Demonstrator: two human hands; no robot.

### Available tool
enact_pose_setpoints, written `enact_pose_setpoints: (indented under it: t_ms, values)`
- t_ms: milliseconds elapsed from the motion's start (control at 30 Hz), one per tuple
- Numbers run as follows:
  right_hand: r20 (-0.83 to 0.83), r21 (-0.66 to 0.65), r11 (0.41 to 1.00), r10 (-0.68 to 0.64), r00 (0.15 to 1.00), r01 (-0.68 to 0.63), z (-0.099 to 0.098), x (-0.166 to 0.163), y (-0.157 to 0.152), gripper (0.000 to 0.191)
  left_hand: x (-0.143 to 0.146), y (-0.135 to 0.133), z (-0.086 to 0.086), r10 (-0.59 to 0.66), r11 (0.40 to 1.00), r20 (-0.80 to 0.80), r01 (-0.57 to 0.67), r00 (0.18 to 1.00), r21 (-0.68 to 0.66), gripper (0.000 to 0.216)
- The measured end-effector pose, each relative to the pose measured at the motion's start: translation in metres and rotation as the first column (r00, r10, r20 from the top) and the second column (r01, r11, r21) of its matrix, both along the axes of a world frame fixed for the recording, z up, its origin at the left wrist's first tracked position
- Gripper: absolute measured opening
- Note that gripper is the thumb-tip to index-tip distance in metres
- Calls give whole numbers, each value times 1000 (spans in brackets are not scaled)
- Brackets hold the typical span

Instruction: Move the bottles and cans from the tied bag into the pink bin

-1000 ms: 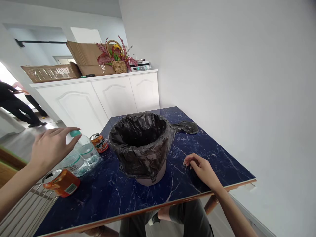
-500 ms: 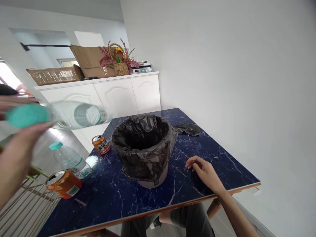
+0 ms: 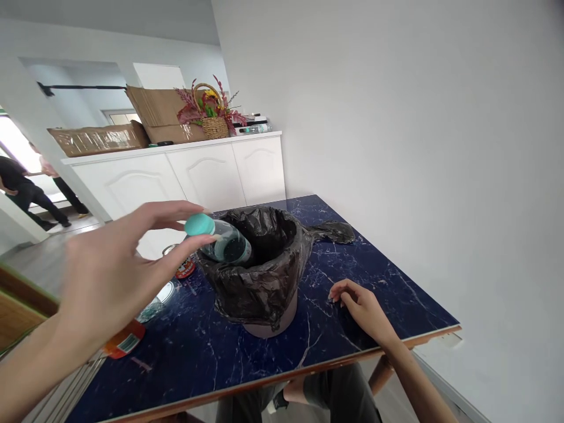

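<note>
A clear plastic bottle (image 3: 231, 245) with a turquoise cap points down into the mouth of a bin (image 3: 271, 329) lined with a black plastic bag (image 3: 259, 294). My left hand (image 3: 114, 264) has its thumb and fingers around the cap and neck. The bottle's lower end is inside the bag. On the table right of the bin rests my right hand (image 3: 361, 308), fingers loosely curled, thumb a little apart, nothing visible in it. Behind my left hand, an orange can (image 3: 126, 341) and another can (image 3: 185, 269) are partly hidden. Only the base of a second bottle (image 3: 152, 310) shows.
The dark blue marbled table (image 3: 185, 364) holds the bin. The bag's loose tail (image 3: 332, 231) lies to its right. A wire rack (image 3: 66, 393) stands at lower left. A white cabinet (image 3: 211, 176) bears cardboard boxes (image 3: 101, 138) and a flower basket (image 3: 215, 127). People (image 3: 26, 188) stand far left.
My left hand has carried the bottle right and down, from left of the bin to its opening. The bottle now tilts down into the bag. My right hand has stayed still.
</note>
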State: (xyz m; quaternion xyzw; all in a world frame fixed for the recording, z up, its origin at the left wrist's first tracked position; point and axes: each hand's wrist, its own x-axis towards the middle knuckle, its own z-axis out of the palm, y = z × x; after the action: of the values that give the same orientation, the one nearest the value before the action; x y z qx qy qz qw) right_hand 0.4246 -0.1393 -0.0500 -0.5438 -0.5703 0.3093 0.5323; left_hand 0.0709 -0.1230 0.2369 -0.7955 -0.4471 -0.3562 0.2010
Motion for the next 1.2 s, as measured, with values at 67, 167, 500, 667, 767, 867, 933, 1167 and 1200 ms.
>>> enact_pose_setpoints:
  t_ms: [67, 167, 500, 667, 767, 867, 933, 1167, 1200]
  values:
    - [9, -3, 1000, 1, 1000, -1, -1, 0, 0, 22, 8, 6, 2, -76, 997, -19, 77, 997, 10, 52]
    - [10, -6, 1000, -1, 1000, 1, -1, 0, 0, 21, 8, 19, 2, -158, 984, -27, 155, 987, -83, 50]
    - [13, -20, 1000, -7, 1000, 7, -1, -1, 1, 22, 18, 67, 5, -326, 860, -128, 238, 937, -452, 41]
    - [25, -25, 999, -22, 999, 23, -1, -1, 0, 22, 21, 61, 1, -297, 842, -110, 206, 948, -499, 49]
    - [26, -23, 999, -33, 999, 33, -1, -2, 0, 22, 8, 47, -3, -134, 933, 35, 138, 990, -333, 51]
    - [31, -32, 999, -27, 999, 28, -1, -2, -2, 22, -21, 39, -4, 30, 983, 114, -8, 993, -183, 47]
    - [41, -36, 999, -24, 999, 26, -3, -1, -2, 22, -48, 39, -3, 137, 987, 114, -125, 984, -106, 47]
    - [46, -51, 998, -22, 999, 24, -8, 1, -4, 23, -159, 63, -17, 501, 846, -176, -522, 848, -110, 64]
    - [48, -53, 998, -24, 999, 26, -8, 1, -4, 23, -171, 66, -24, 536, 800, -216, -573, 816, -177, 67]
